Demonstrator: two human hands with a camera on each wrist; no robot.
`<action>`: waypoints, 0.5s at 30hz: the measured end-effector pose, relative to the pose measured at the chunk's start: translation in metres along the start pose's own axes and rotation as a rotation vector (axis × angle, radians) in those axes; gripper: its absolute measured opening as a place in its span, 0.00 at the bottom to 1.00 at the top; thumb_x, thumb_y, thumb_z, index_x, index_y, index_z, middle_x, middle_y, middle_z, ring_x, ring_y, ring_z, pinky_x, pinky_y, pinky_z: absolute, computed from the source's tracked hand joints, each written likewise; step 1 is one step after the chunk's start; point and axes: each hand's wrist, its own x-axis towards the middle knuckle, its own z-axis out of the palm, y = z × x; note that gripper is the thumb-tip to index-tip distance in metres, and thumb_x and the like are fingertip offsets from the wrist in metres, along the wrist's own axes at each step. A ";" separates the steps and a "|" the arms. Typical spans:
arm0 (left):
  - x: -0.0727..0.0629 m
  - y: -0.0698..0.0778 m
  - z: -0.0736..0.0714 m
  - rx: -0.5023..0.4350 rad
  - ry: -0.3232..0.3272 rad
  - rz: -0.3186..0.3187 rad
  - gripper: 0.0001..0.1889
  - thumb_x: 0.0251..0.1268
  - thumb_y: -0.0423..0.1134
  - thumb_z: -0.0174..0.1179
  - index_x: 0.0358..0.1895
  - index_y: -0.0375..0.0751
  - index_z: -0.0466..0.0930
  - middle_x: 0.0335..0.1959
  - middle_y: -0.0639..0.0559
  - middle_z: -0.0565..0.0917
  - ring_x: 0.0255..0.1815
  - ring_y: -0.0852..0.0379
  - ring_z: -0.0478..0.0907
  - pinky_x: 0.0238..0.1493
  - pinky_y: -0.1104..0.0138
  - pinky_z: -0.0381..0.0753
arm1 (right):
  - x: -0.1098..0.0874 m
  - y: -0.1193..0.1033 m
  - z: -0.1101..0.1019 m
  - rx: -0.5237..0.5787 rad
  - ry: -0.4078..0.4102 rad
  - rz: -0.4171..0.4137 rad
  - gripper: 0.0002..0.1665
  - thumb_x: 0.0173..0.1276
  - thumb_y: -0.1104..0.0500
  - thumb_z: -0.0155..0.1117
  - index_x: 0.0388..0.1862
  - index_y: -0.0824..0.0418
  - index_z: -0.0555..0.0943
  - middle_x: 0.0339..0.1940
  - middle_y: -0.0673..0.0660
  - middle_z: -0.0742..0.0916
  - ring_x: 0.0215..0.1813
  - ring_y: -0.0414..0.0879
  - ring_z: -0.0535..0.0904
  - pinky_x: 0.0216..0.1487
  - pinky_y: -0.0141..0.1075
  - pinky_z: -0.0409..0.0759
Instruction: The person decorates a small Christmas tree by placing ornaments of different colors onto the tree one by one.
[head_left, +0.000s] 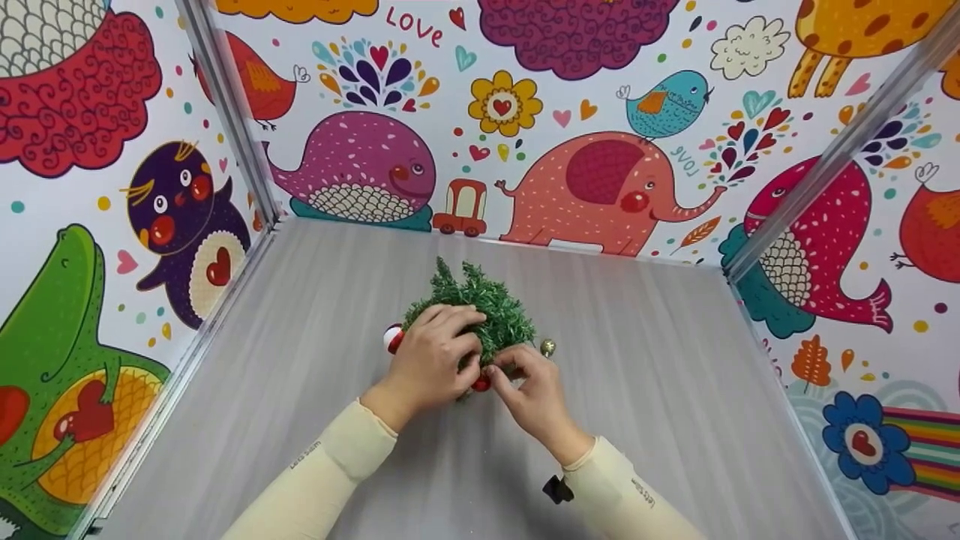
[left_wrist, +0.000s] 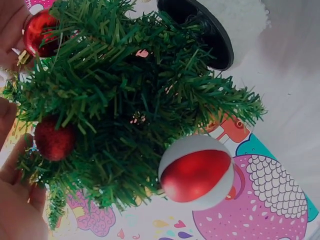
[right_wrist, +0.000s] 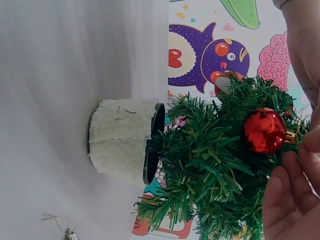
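A small artificial Christmas tree (head_left: 499, 307) stands in a white fuzzy pot with a black rim (right_wrist: 122, 142). My left hand (head_left: 435, 356) grips branch tips on its near side. My right hand (head_left: 532, 386) pinches with thumb and forefinger at the gold cap of a shiny red bauble (right_wrist: 264, 131), which rests against the foliage. A red-and-white bauble (left_wrist: 196, 172) hangs on the tree's left side. Between that one and the shiny bauble shows a matte, glittery red bauble (left_wrist: 55, 138). The thumb tips of both hands lie close together by the shiny bauble.
A small gold ornament (head_left: 548, 347) with a string loop lies on the grey table (head_left: 660, 420), just right of the tree. Walls printed with cartoon animals (head_left: 585, 195) enclose the table at the back and both sides. A black object (head_left: 557, 490) sits at my right sleeve.
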 end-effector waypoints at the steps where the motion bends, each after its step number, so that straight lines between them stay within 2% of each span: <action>1: 0.000 0.000 0.000 0.002 -0.002 0.001 0.07 0.58 0.38 0.62 0.24 0.46 0.84 0.54 0.50 0.84 0.61 0.52 0.76 0.68 0.58 0.66 | 0.000 0.000 -0.001 -0.010 0.008 -0.008 0.07 0.66 0.67 0.67 0.35 0.55 0.83 0.36 0.48 0.85 0.34 0.41 0.81 0.31 0.35 0.83; 7: 0.003 0.000 0.000 0.017 -0.011 0.007 0.07 0.58 0.38 0.61 0.25 0.45 0.84 0.54 0.49 0.84 0.61 0.51 0.76 0.67 0.58 0.66 | 0.001 0.004 -0.004 -0.121 0.067 -0.100 0.08 0.65 0.66 0.68 0.35 0.52 0.83 0.38 0.46 0.85 0.36 0.41 0.80 0.31 0.31 0.79; 15: 0.004 0.000 0.003 0.024 0.022 0.017 0.07 0.58 0.37 0.61 0.24 0.45 0.84 0.52 0.49 0.85 0.58 0.50 0.77 0.65 0.55 0.68 | 0.005 0.008 -0.005 -0.169 0.127 -0.184 0.08 0.64 0.67 0.67 0.35 0.54 0.82 0.39 0.46 0.84 0.35 0.43 0.78 0.28 0.36 0.79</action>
